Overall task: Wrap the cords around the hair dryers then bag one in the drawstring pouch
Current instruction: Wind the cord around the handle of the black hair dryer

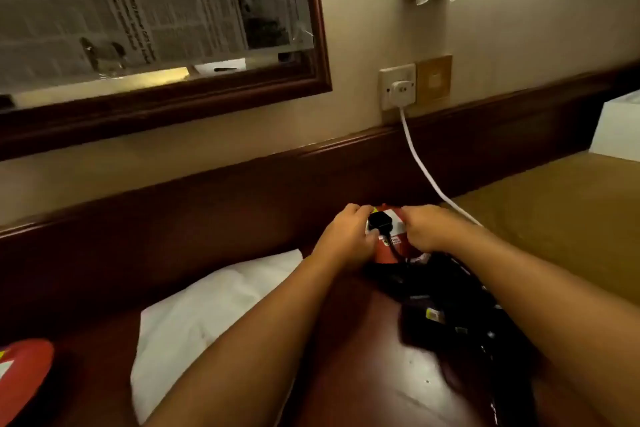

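Head view shows both hands at a red-and-white socket block point(398, 227) by the back rail: the left hand point(346, 239) curls round its left end, thumb just beside the black plug point(379, 221), and the right hand point(426, 230) curls over its right end. The plug sits in the block and its black cord point(393, 248) runs down into a dark heap point(450, 315) under the right forearm, where the hair dryers seem to lie (too blurred to separate). Tugging on the cord rather than the plug could drag that heap, or lift the block and strain the white cord point(422, 166) up to the wall socket point(396, 87). Counted: two hands, one block, one black plug, one white cord, one white cloth point(207, 315) that may be the pouch; dryers, cannot tell.
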A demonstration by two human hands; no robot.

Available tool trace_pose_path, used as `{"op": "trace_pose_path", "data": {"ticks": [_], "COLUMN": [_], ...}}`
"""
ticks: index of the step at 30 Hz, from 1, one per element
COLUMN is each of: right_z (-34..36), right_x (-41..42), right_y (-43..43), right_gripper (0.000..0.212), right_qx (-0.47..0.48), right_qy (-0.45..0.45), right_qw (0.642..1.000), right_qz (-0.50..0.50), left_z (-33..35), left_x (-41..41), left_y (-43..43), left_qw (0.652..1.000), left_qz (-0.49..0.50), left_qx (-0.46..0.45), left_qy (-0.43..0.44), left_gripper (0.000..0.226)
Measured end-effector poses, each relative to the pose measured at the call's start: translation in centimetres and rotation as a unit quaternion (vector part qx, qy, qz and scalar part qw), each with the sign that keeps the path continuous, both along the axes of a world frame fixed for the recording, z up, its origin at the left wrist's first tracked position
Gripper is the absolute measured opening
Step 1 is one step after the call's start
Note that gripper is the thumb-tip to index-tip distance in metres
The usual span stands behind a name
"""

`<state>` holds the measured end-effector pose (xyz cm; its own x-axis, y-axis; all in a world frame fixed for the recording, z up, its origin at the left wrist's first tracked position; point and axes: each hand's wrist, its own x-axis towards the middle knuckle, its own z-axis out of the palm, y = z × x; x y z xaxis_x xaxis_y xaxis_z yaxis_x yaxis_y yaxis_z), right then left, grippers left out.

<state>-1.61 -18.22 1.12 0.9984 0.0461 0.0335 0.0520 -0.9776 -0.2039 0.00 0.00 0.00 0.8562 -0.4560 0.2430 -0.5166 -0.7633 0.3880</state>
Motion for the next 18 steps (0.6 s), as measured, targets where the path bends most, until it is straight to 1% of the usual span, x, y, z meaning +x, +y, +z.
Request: {"op": "trace_pose_path", "data": {"ticks": [2,4,6,8,9,12,16,18], "right_z": [-0.2,-0.6,-1.1,-1.5,-1.6,-2.0,-2.2,-2.2], "right_x": [1.1,2.1,2.8,3.4,3.5,4.3,5.5,5.7], "right_y": [0.1,0.0,-0.1,-0.6,-0.8,-1.1,-1.0,-0.9], "right_gripper": [0.032,0.032,0.035,0.044,0.049,0.057,0.058,0.061], "right_qx": [0.003,0.009,0.010,0.019,0.029,0.047,-0.006,-0.020], "right_qy": [0.030,0.052,0.067,0.080,0.089,0.100,0.112,0.118], "right_qw": [1.000,0.999,0.998,0.996,0.995,0.994,0.994,0.993], "right_qz": [-0.001,-0.005,-0.008,-0.018,-0.023,-0.014,0.003,0.001], "left_z": [0.0,-0.2,-0.5,-0.9,-1.0,-0.8,-0.8,-0.8], "left_x": [1.0,2.2,2.9,3.5,3.8,4.3,4.4,4.6], "left_y": [-0.8,-1.8,-2.3,-2.7,-2.7,-2.9,-3.3,-3.4], "left_qw": [0.999,0.999,0.998,0.997,0.995,0.991,0.986,0.987], "left_qz": [-0.003,-0.002,0.003,0.000,0.000,0.000,0.003,0.011], "left_qx": [0.005,0.031,0.057,0.077,0.094,0.134,0.166,0.157], "left_qy": [0.031,0.040,0.033,0.020,0.018,0.015,0.015,0.021], "left_gripper": [0.059,0.059,0.046,0.032,0.030,0.036,0.043,0.042]}}
